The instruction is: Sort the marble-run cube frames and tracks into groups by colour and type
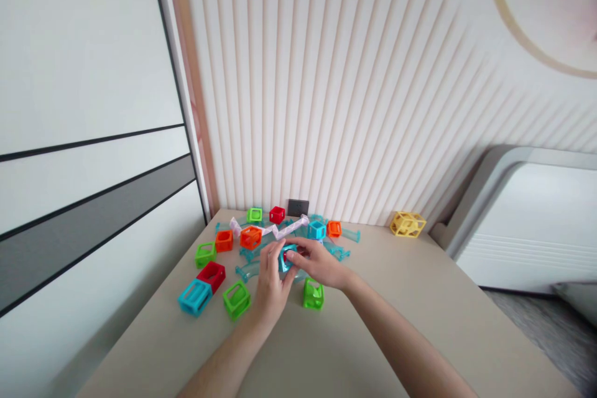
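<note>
Between both hands, above the table, is a blue cube block with an open frame. My left hand is wrapped round its left side. From the right, my right hand grips the same block, its thumb at the front opening. Something red shows inside or behind the block, mostly hidden by the fingers. A green cube block lies below my right hand, and another green cube block sits left of my left wrist.
A blue block touches a red block at the left. Orange blocks, clear teal track pieces and a pale pink zigzag piece lie behind my hands. A yellow frame piece stands by the ribbed wall.
</note>
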Tool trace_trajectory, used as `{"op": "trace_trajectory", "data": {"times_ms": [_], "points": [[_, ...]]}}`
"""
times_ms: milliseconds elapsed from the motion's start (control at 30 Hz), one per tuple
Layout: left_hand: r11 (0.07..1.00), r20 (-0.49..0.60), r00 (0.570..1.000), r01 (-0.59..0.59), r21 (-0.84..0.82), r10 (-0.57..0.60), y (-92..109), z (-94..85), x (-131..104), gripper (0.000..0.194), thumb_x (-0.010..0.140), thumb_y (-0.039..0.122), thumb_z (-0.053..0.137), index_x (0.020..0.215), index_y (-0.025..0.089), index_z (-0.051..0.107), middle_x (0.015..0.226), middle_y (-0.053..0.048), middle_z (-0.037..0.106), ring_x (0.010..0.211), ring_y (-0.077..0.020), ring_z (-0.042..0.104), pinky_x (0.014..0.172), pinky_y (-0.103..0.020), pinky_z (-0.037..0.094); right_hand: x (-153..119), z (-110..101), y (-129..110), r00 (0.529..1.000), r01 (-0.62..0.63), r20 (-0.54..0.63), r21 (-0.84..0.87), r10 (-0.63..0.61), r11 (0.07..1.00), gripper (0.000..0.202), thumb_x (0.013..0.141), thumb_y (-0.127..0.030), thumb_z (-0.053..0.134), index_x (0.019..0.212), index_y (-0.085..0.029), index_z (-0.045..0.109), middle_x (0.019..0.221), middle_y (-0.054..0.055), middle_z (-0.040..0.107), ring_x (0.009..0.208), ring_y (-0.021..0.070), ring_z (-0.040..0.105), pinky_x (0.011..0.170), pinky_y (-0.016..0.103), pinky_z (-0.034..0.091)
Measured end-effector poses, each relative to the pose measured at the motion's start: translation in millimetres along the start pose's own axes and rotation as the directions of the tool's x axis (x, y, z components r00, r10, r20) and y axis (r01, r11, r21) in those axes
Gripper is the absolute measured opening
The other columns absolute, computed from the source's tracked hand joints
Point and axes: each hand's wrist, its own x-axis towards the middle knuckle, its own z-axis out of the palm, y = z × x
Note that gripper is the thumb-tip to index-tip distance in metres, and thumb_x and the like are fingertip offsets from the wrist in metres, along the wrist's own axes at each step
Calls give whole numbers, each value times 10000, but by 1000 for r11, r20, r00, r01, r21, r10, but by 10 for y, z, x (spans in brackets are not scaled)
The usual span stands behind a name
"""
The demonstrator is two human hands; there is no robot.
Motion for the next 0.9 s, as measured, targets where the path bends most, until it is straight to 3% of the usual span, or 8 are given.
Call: {"op": "trace_trajectory", "data": {"times_ms": [100,233,400,567,700,833,900], "points": [[999,-1,1000,12,34,-12,-9,-3,35,559,989,303,553,1498,232,332,1398,-192,505,1347,-322,502,1064,-533,486,154,-7,99,999,-31,-34,-17,30,999,297,921,-429,665,1117,-221,747,1046,59,750,872,210,713,737,316,578],[992,27,997,73,107,-76,-31,48,21,729,965,321,572,1574,196,191,1561,-234,338,1482,-382,312,1119,-607,411,423,32,324,964,-159,-250,-258,93,953,222,903,-373,689,1030,-202,750,977,64,737,845,204,697,769,326,560],[969,138,981,105,225,-138,-141,145,-104,719,933,243,563,1561,122,235,1483,-268,426,1418,-411,417,1059,-613,462,692,224,548,948,-206,-305,-371,91,905,188,870,-325,737,1005,-194,746,1104,107,705,922,224,681,862,365,533],[956,198,962,134,262,-189,-235,201,-194,739,918,222,560,1570,135,221,1479,-252,444,1375,-394,478,1028,-574,498,718,291,593,952,-192,-301,-465,50,864,234,912,-296,687,1122,-198,720,1158,106,708,1046,223,674,935,338,507],[958,216,961,114,263,-173,-212,184,-166,625,951,289,538,1514,100,344,1432,-266,486,1350,-394,498,1022,-582,497,562,-99,621,927,-253,-375,-575,24,778,256,1006,-312,515,1130,-213,715,1154,89,717,1113,224,644,995,334,463],[989,254,966,1,147,-39,-57,71,-73,459,986,306,490,1415,142,483,1393,-209,532,1341,-336,505,1070,-547,472,244,-865,772,844,-451,-534,-651,53,611,329,1019,-294,434,1205,-192,685,1235,127,686,1204,273,577,1069,396,395],[993,361,926,-121,15,107,39,1,-36,411,987,337,501,1374,200,536,1392,-161,549,1341,-299,506,1102,-510,453,12,-1291,871,768,-584,-635,-638,85,501,380,1021,-292,394,1262,-157,654,1274,176,655,1226,314,553,1060,450,390]]}}
